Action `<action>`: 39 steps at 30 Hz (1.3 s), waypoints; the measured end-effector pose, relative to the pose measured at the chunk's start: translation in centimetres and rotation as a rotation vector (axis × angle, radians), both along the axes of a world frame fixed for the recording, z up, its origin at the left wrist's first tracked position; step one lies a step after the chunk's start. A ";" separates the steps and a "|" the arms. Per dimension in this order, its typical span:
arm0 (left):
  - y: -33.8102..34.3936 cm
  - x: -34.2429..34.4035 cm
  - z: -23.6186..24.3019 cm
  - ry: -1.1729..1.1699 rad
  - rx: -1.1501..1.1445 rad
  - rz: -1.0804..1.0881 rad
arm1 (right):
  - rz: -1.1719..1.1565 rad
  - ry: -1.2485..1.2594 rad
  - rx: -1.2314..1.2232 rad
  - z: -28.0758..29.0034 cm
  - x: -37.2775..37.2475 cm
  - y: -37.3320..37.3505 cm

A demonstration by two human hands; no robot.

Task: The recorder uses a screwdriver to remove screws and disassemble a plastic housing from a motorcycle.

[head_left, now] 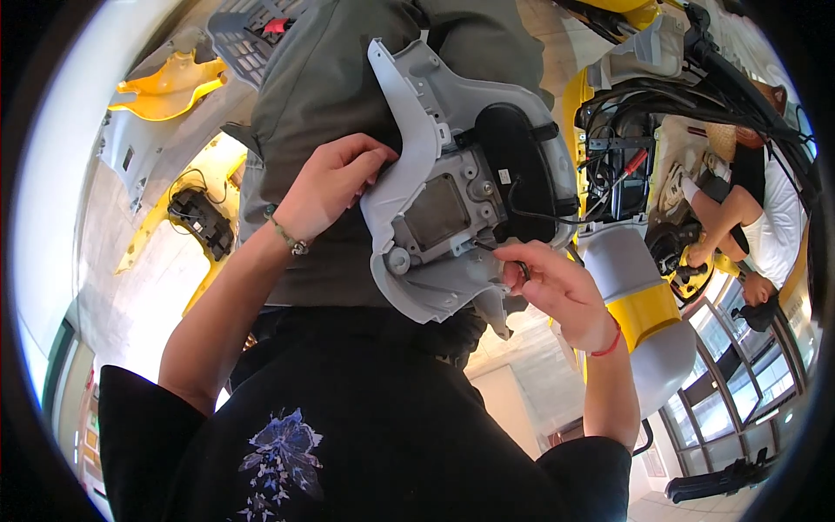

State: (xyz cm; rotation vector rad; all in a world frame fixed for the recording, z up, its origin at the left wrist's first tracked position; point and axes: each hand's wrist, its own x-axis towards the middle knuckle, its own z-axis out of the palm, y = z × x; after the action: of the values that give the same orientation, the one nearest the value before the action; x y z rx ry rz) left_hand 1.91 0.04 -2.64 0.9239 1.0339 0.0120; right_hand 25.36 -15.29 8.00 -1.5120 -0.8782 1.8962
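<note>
My left hand [335,187] grips the left edge of a grey plastic fairing panel [426,270] and holds it up in front of me. A black oval part [522,165] and a grey metal plate [439,213] are fixed to the panel's inner side. At the panel's lower right, my right hand [552,283] pinches a thin black tool [497,250] whose tip touches the panel beside the plate. A black cable [539,213] runs out from the black part. There is a beaded bracelet on my left wrist and a red band on my right.
A person in a grey-green shirt [322,78] stands right behind the panel. A yellow and grey scooter body [644,304] with exposed wiring [622,165] is at right, and another person [748,217] crouches beyond it. Yellow and grey body panels [170,87] lie at left.
</note>
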 end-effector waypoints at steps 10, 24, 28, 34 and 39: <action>0.0 0.1 0.2 0.007 -0.005 -0.045 | -0.231 0.133 0.079 -2.7 -0.4 -2.1; -0.1 0.3 0.0 0.026 0.030 -0.047 | -0.073 -0.657 0.257 0.4 -3.0 1.5; -0.2 0.1 -0.3 0.018 0.047 -0.049 | -0.347 -0.349 -0.098 1.0 -3.4 0.2; -0.5 0.2 -0.7 0.022 0.083 -0.019 | -0.071 -0.578 0.366 0.0 -2.2 -1.1; -0.5 0.0 -0.9 0.010 0.074 -0.006 | 0.135 -0.915 0.791 -1.0 -1.8 -0.5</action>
State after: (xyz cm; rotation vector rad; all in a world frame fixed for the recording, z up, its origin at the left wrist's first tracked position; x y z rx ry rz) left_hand 1.94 -0.50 -3.56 0.9947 1.0456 0.0411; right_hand 23.59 -15.78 6.96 -1.7459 -1.8654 0.6356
